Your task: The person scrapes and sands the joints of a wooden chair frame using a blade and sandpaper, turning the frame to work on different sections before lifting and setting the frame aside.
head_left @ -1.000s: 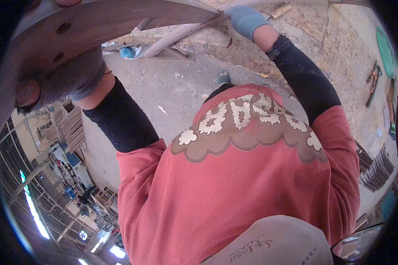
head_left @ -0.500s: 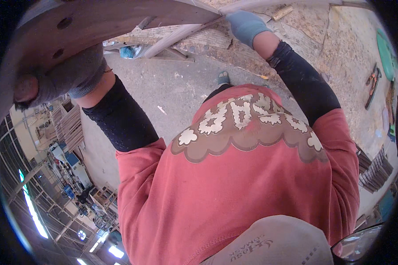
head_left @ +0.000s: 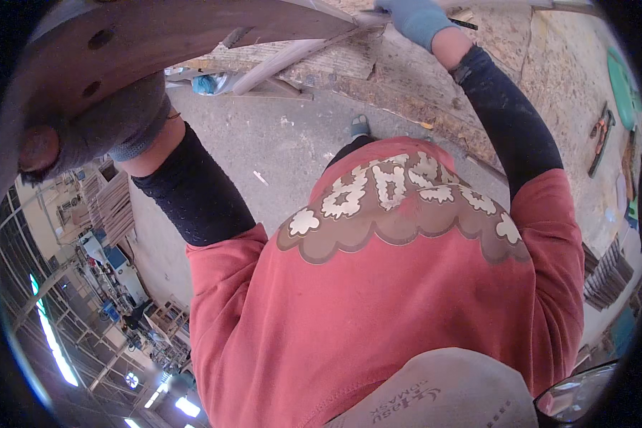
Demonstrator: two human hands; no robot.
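Observation:
A large curved brown wooden piece (head_left: 192, 36) with round holes spans the upper left, close to the camera. My left hand (head_left: 107, 121), in a dark greyish glove, is closed around its lower edge, a fingertip showing bare. My right hand (head_left: 417, 21), in a blue-grey glove, is closed at the top, beside the far end of that piece. A thin tool with a dark end (head_left: 465, 23) sticks out past the right of this hand; the fingers hide most of it, so its kind is unclear. Beneath the piece a slanting wooden bar (head_left: 282, 64) meets it near my right hand.
A worn, stained work table (head_left: 549, 100) reaches from the top to the right. Orange-handled pliers (head_left: 600, 139) and a green plastic object (head_left: 620, 85) lie on it. Below is the concrete floor (head_left: 228, 150). Stacked wood strips (head_left: 110, 203) and machinery (head_left: 121, 271) stand at the left.
My right hand has moved up and to the right, away from the wood joint, and the thin tool's dark end now shows. My left hand and the wooden piece stay nearly still.

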